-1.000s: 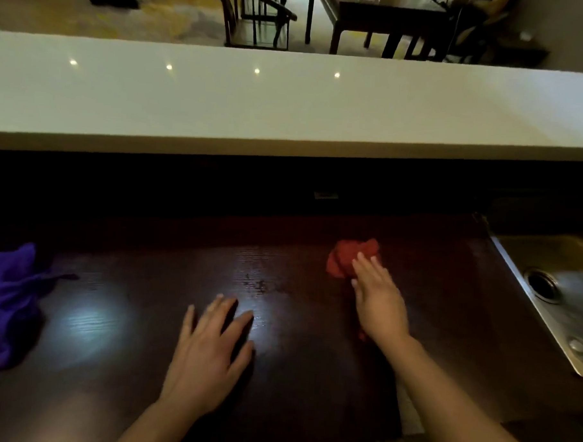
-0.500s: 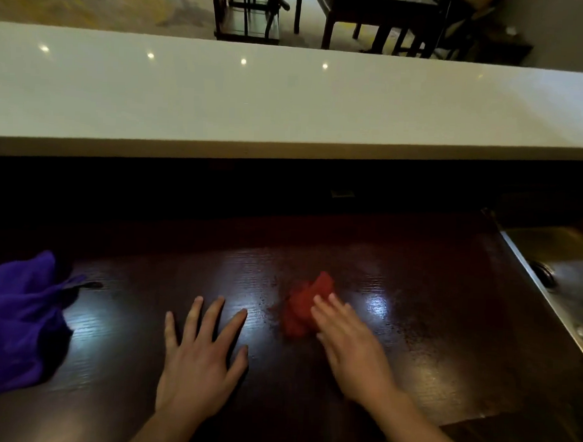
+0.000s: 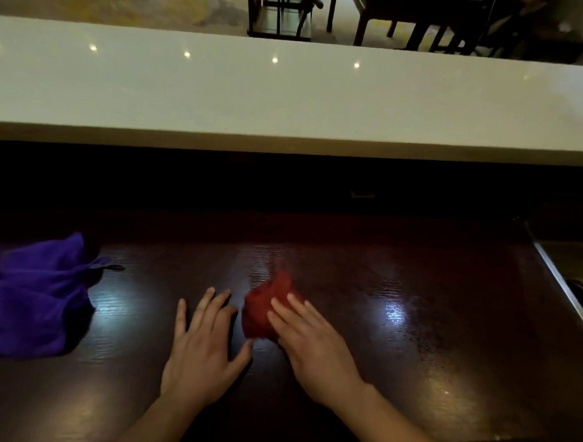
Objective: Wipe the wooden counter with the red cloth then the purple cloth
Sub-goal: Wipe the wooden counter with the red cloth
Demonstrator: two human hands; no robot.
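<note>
Red cloth: the red cloth [image 3: 264, 308] lies bunched on the wooden counter [image 3: 429, 327], near the middle, partly under the right hand.
Right hand: the right hand [image 3: 314, 350] presses on the cloth with straight fingers laid flat; it does not pinch it.
Left hand: the left hand [image 3: 204, 347] rests flat on the wood with fingers spread, just beside the cloth and holding nothing.
Purple cloth: the purple cloth [image 3: 36, 300] lies crumpled at the left of the counter, well apart from both hands.
Stage: I judge this to be the red-cloth part of the wiping.
Risk, slipping: because the cloth is only pressed, it may roll out from under the fingers.
Risk, coverage: a bunched cloth touches little wood, so strips may be missed.
Risk, left hand: it is so close that the cloth may bump the thumb.
Risk, sink: the sink [image 3: 577, 293] is at the right edge, and a long stroke may push the cloth in.
</note>
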